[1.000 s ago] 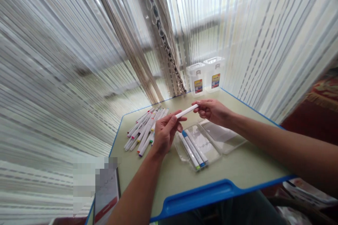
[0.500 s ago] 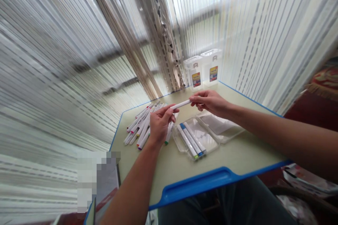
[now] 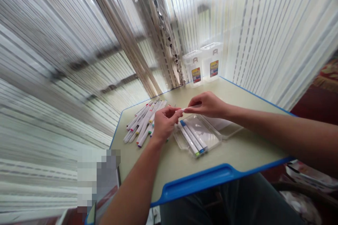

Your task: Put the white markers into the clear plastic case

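Note:
A white marker is held between my hands, above the back edge of a clear plastic case. My left hand pinches one end of it and my right hand grips the other, with the fingertips nearly meeting. Most of the marker is hidden by fingers. Below, the clear case lies open, with several white markers side by side along its left part; blue and lime-green ends show. Left of my left hand, a loose pile of white markers with coloured ends spreads over the table.
Two clear upright cases with colourful labels stand at the table's back edge. The table is pale with a blue rim and a blue front tray. String curtains hang behind and at the sides.
My hands have come closer together along the marker, and my right hand has shifted down and left. More of the marker is now covered by fingers.

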`<action>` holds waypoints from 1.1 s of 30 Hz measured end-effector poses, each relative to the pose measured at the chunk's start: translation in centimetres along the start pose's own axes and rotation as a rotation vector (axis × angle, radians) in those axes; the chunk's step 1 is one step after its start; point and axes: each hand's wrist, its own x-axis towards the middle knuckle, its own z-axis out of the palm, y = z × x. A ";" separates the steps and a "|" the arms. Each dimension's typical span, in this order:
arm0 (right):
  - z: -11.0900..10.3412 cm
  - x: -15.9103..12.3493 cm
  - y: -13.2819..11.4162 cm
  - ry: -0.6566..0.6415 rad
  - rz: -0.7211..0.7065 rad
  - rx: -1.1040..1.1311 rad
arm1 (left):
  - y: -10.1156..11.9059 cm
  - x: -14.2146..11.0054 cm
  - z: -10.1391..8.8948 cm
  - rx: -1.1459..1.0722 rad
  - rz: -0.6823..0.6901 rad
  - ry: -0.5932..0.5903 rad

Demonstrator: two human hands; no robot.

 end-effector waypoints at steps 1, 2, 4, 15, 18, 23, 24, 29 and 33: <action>0.0 0.0 -0.1 -0.010 -0.017 -0.018 | 0.1 -0.1 0.1 0.002 -0.002 -0.014; 0.1 -0.1 -0.1 -0.020 -0.032 -0.030 | 0.2 -0.1 0.2 0.007 -0.005 -0.021; 0.1 -0.1 -0.2 -0.032 -0.056 -0.039 | 0.4 -0.2 0.3 0.020 -0.008 -0.021; 0.1 -0.2 -0.2 0.015 0.023 -0.111 | 1.3 -0.7 0.3 0.110 0.102 -0.120; 0.1 -0.2 -0.2 0.008 0.065 -0.098 | 1.4 -0.8 0.4 0.075 0.097 -0.126; 0.2 -0.2 -0.2 -0.007 0.063 -0.073 | 1.0 -0.6 0.6 0.020 0.056 -0.092; 0.2 -0.2 -0.3 -0.012 0.052 -0.066 | 0.9 -0.5 0.5 0.014 0.054 -0.081; 0.1 -0.1 -0.5 -0.035 0.026 -0.041 | 0.7 -0.2 0.2 0.006 0.070 -0.079; 0.0 -0.1 -0.7 -0.034 -0.004 0.000 | 0.8 -0.1 0.0 0.023 0.065 -0.051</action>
